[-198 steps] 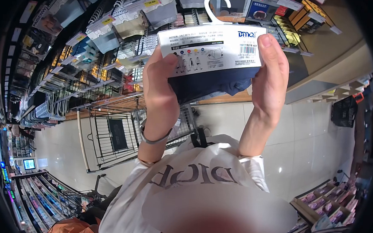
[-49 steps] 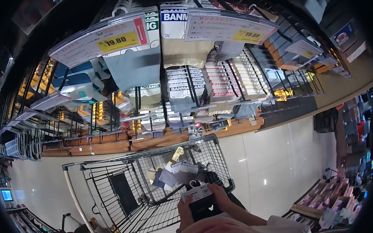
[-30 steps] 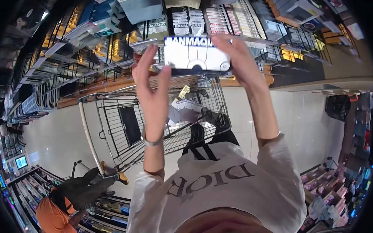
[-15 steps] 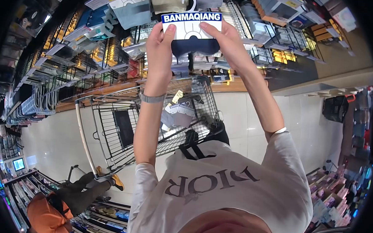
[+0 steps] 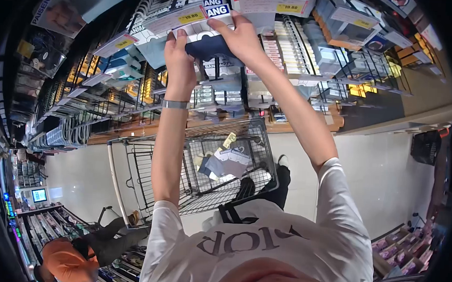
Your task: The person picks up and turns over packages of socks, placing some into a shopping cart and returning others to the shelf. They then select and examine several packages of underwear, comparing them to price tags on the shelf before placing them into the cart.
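Note:
My left hand [image 5: 180, 62] and my right hand [image 5: 241, 39] hold a dark navy garment pack [image 5: 213, 47] with a white card top between them. Fingers and thumbs close on its two sides. Part of the card sits behind a price label [image 5: 178, 19] reading 19.80 at the front of the hanging rack. Similar white cards on hangers are just behind it. Below my hands, a wire shopping cart [image 5: 192, 203] holds several packs [image 5: 227, 161], some grey and some dark.
Hooks and racks of packaged goods [image 5: 297, 47] run along the far side. Another person in orange [image 5: 69, 260] is at the lower left. A black basket [image 5: 425, 147] stands at the right, and pink boxes [image 5: 401, 250] at the lower right.
Both hands have moved the navy pack up to the rack, and it is now tilted and partly behind the price label. The view has shifted, showing more of the cart's contents.

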The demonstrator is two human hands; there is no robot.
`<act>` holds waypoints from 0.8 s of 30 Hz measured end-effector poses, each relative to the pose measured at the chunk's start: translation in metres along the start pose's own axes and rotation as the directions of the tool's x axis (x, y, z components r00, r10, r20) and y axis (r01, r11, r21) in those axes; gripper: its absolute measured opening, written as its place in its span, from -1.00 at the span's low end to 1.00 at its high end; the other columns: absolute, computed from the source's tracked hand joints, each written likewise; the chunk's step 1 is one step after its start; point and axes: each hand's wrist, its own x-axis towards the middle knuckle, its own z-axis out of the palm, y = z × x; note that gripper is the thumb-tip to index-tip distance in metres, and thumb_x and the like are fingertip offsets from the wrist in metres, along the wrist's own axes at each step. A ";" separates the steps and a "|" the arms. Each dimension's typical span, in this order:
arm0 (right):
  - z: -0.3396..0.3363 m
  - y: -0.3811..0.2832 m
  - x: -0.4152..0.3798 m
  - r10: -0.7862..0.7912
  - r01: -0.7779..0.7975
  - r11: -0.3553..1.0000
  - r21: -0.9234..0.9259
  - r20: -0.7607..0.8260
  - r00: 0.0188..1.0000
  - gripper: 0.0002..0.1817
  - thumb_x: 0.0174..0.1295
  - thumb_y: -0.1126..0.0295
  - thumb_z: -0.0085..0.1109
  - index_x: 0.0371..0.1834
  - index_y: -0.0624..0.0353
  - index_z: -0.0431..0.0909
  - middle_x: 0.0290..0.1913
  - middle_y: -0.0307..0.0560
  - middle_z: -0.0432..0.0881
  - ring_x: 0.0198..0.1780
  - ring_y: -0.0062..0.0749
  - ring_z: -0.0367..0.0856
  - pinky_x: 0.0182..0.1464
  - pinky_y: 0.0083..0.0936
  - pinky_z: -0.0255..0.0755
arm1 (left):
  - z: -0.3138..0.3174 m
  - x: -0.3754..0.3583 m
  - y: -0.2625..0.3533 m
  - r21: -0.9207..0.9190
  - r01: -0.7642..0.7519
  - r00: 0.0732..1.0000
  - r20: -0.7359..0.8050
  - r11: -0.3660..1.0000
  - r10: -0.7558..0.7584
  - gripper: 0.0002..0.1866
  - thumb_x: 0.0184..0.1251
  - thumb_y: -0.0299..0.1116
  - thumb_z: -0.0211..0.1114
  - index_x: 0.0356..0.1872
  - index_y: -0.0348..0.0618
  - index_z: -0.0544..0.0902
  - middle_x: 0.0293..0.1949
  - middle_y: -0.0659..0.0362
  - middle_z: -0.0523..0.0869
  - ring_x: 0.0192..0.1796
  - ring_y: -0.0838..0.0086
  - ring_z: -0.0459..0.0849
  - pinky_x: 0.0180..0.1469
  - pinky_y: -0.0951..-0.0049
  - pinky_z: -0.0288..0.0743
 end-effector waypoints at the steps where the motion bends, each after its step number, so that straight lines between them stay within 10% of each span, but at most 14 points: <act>1: 0.002 0.005 0.002 0.016 -0.016 1.000 0.006 0.007 1.000 -0.47 0.27 0.09 0.45 0.01 0.40 0.63 -0.15 0.13 0.80 -0.11 -0.29 0.75 0.01 -0.39 0.56 | -0.003 0.003 -0.005 0.009 0.004 1.000 -0.026 1.000 -0.004 -0.65 0.64 -0.25 0.15 0.24 -0.24 0.46 0.05 0.14 0.69 -0.04 0.56 0.70 -0.12 0.57 0.58; 7: 0.015 0.052 0.016 -0.122 0.124 0.992 0.019 -0.097 0.988 -0.56 0.38 0.14 0.31 0.05 0.36 0.63 -0.15 0.20 0.79 -0.16 -0.07 0.74 -0.02 -0.30 0.53 | -0.017 0.029 -0.023 0.193 -0.028 0.977 -0.203 0.981 0.068 -0.70 0.61 -0.31 0.19 0.17 -0.27 0.50 -0.04 0.17 0.70 0.02 0.47 0.68 0.11 0.37 0.57; 13: 0.022 0.084 0.042 0.056 -0.056 0.998 -0.002 -0.006 0.998 -0.60 0.47 0.21 0.24 0.08 0.41 0.62 -0.04 0.08 0.80 -0.01 -0.35 0.73 0.12 -0.51 0.48 | -0.019 0.060 -0.046 0.266 -0.076 0.929 -0.331 0.961 0.165 -0.77 0.52 -0.35 0.27 -0.05 -0.35 0.68 -0.07 0.18 0.74 -0.01 0.52 0.62 0.04 0.46 0.49; 16: 0.033 0.076 0.041 -0.125 0.126 0.992 -0.010 -0.223 0.967 -0.59 0.36 0.13 0.30 -0.28 0.37 0.68 -0.33 0.31 0.70 -0.21 0.23 0.67 -0.06 -0.17 0.52 | -0.019 0.069 -0.052 0.267 -0.134 0.920 -0.323 0.954 0.220 -0.75 0.49 -0.34 0.31 -0.04 -0.35 0.70 -0.03 0.15 0.76 -0.03 0.49 0.62 0.06 0.45 0.47; 17: 0.031 0.071 0.036 -0.181 0.175 0.983 -0.048 -0.256 0.950 -0.61 0.35 0.13 0.31 -0.24 0.34 0.69 -0.35 0.28 0.70 -0.25 0.20 0.66 -0.11 -0.18 0.51 | -0.028 0.073 -0.060 0.244 -0.177 0.917 -0.310 0.953 0.250 -0.73 0.43 -0.35 0.38 -0.02 -0.36 0.71 -0.04 0.16 0.77 -0.04 0.48 0.63 0.07 0.43 0.47; 18: 0.016 0.062 0.028 0.026 -0.040 0.976 -0.212 -0.071 0.997 -0.59 0.48 0.19 0.22 0.00 0.44 0.63 -0.11 0.08 0.81 -0.06 -0.40 0.75 0.02 -0.52 0.52 | -0.032 0.069 -0.062 0.269 -0.171 0.893 -0.363 0.948 0.265 -0.70 0.35 -0.36 0.47 -0.04 -0.37 0.71 -0.09 0.18 0.77 -0.08 0.50 0.63 0.05 0.44 0.48; 20: 0.001 0.072 -0.009 -0.124 0.094 0.979 -0.182 -0.161 0.979 -0.64 0.38 0.16 0.29 -0.24 0.34 0.63 -0.40 0.16 0.71 -0.27 -0.14 0.74 -0.21 -0.33 0.51 | -0.047 0.033 -0.050 0.454 -0.175 0.935 -0.202 0.874 0.292 -0.66 0.33 -0.38 0.49 -0.01 -0.42 0.67 -0.16 0.16 0.78 -0.13 0.51 0.65 0.01 0.47 0.49; 22: -0.036 0.070 -0.072 0.045 -0.050 0.997 -0.057 -0.081 0.996 -0.59 0.46 0.26 0.27 0.17 0.38 0.52 -0.05 0.06 0.71 -0.01 -0.39 0.69 0.12 -0.52 0.53 | -0.053 -0.032 -0.038 0.489 -0.223 0.940 -0.122 0.843 0.320 -0.61 0.42 -0.44 0.37 0.13 -0.54 0.57 -0.07 0.02 0.82 -0.04 0.43 0.74 0.12 0.49 0.55; 24: -0.071 0.057 -0.163 0.195 -0.207 0.972 -0.113 -0.104 0.975 -0.65 0.47 0.28 0.23 0.07 0.40 0.55 -0.09 0.10 0.76 -0.03 -0.37 0.72 0.07 -0.48 0.53 | -0.048 -0.116 -0.027 0.595 -0.181 0.914 -0.193 0.783 0.357 -0.75 0.47 -0.56 0.19 0.07 -0.50 0.60 0.00 -0.06 0.79 0.06 0.39 0.74 0.19 0.44 0.56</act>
